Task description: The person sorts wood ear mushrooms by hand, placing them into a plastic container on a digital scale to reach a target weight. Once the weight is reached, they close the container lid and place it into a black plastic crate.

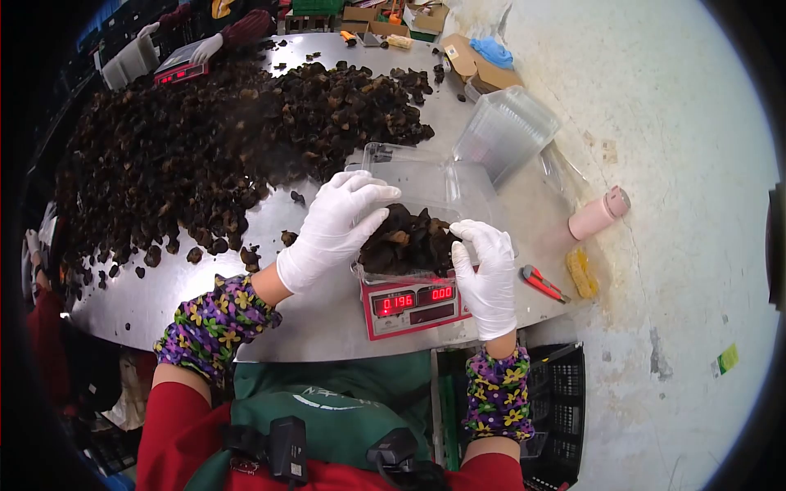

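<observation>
The dried black fungus (221, 139) lies in a broad heap across the far and left part of the steel table (319, 319), and a smaller load of it (407, 241) sits in the clear plastic box (426, 184) on the red scale (413, 304) at the near edge, right in front of you. To do this well, I judge you should keep your weight off the box while you read the scale's red digits, add or lift out single pieces rather than handfuls, and keep the hinged lid, which stands open on the far side, clear of the load. A stack of empty clear boxes (508, 127) waits to the far right, with a pink cylinder (599, 214), a yellow item (582, 272) and a red utility knife (542, 282) near the table's right rim; another person's gloved hand (206, 47) works at a second scale (182, 67) at the far end. Your left hand (336, 225), in a white glove, comes in from the left with its fingers loosely spread over the box's left edge, the tips touching the fungus there. Your right hand (490, 274) rests at the box's right side, fingers curled and nearly together, pinching the rim or a piece at it; I cannot tell which.
</observation>
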